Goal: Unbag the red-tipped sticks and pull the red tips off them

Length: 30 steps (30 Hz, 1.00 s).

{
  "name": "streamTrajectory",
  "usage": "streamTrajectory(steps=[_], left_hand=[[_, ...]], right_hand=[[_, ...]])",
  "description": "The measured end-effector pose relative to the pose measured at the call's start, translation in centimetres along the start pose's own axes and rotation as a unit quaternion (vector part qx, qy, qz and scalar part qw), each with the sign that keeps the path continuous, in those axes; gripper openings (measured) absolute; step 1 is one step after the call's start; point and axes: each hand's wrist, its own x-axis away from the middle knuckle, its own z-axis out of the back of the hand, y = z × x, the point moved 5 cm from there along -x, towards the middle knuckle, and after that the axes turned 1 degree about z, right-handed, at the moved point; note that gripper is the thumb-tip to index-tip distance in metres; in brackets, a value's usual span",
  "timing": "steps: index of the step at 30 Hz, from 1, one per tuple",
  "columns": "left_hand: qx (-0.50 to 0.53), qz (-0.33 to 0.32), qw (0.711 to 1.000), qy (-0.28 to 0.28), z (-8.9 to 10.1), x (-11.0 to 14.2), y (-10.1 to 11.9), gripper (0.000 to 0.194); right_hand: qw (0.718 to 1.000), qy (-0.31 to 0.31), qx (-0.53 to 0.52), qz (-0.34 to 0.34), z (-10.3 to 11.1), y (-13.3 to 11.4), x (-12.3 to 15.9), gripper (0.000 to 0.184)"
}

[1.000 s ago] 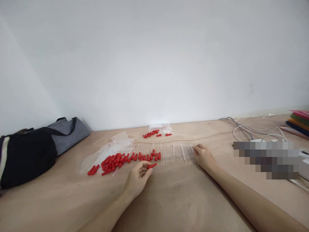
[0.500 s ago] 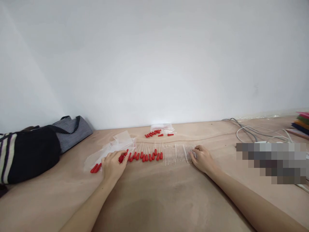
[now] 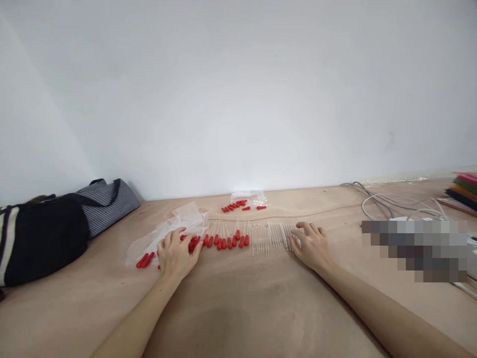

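Observation:
My left hand [image 3: 177,252] lies palm down with fingers spread over a heap of loose red rubber caps [image 3: 194,243] on the wooden table. My right hand [image 3: 311,242] rests flat, fingers apart, on the right end of a row of clear glass tubes [image 3: 272,236]. Between my hands stands a short row of tubes with red caps fitted [image 3: 227,240]. Two red caps [image 3: 144,260] lie left of my left hand. I see nothing gripped in either hand.
Clear plastic bags [image 3: 175,226] lie behind the red heap. A smaller bag with more red caps [image 3: 240,204] sits farther back. Dark and striped cloth bags [image 3: 55,228] fill the left. White cables [image 3: 395,204] and stacked coloured sheets [image 3: 462,189] are at the right.
A second ago my left hand pinched a red cap near the table's middle; it moved left onto the red heap and spread flat. My right hand's fingers opened over the tubes.

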Motion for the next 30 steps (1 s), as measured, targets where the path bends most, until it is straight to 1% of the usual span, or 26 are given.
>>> streamTrajectory(steps=[4,9,14,18,21,26,30], left_hand=[[-0.014,-0.015,1.000,-0.016,-0.6,-0.3,0.3,0.027],[0.008,-0.036,0.999,-0.002,-0.4,-0.3,0.7,0.021],[-0.010,-0.069,0.997,-0.033,-0.7,0.0,1.1,0.018],[-0.019,-0.081,0.996,-0.028,-1.0,0.0,1.3,0.019],[-0.004,-0.098,0.995,-0.008,-0.7,0.1,1.7,0.021],[0.036,-0.134,0.990,0.006,0.8,0.5,3.0,0.021],[0.122,-0.142,0.982,0.000,1.2,1.0,3.7,0.020]], right_hand=[[1.000,-0.002,-0.004,0.000,0.0,-0.3,0.1,0.020],[1.000,0.001,-0.014,0.002,0.1,-0.4,0.1,0.018],[1.000,0.006,-0.017,0.004,0.3,-0.5,0.0,0.017],[1.000,0.014,-0.020,0.010,0.3,-0.6,0.0,0.018],[1.000,0.016,-0.021,0.010,0.3,-0.7,0.1,0.018],[1.000,0.013,-0.022,0.007,0.3,-0.8,0.0,0.018],[1.000,0.019,-0.021,0.012,0.5,-0.9,0.0,0.018]])
